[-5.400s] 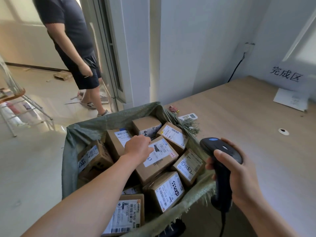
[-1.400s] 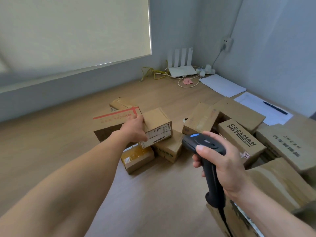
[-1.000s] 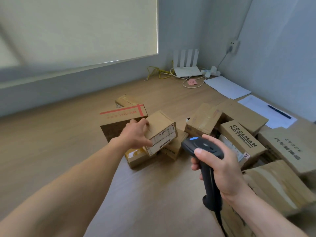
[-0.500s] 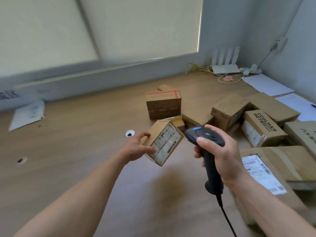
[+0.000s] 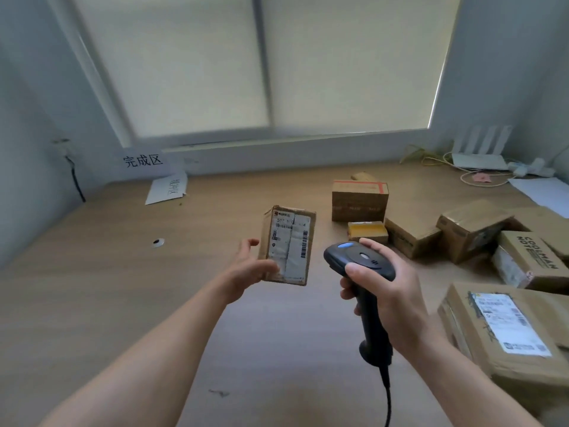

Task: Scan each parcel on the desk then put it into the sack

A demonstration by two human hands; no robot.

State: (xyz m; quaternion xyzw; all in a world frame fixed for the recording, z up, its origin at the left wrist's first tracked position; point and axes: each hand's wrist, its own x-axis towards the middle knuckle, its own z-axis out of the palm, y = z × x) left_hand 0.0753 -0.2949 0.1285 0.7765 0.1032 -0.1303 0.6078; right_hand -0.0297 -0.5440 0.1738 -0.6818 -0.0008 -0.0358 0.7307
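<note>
The left hand [image 5: 246, 272], arm stretched forward, grips a small cardboard parcel [image 5: 288, 245] above the wooden desk [image 5: 92, 288], long axis upright, label facing the camera. Just beside it, the right hand [image 5: 388, 300] clasps a black barcode scanner [image 5: 358, 263], head aimed leftward.

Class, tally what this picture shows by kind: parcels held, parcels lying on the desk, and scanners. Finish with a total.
Held parcel: 1
Desk parcels: 8 in view, one mostly hidden behind the red-taped one
Scanner: 1
Total: 10
</note>
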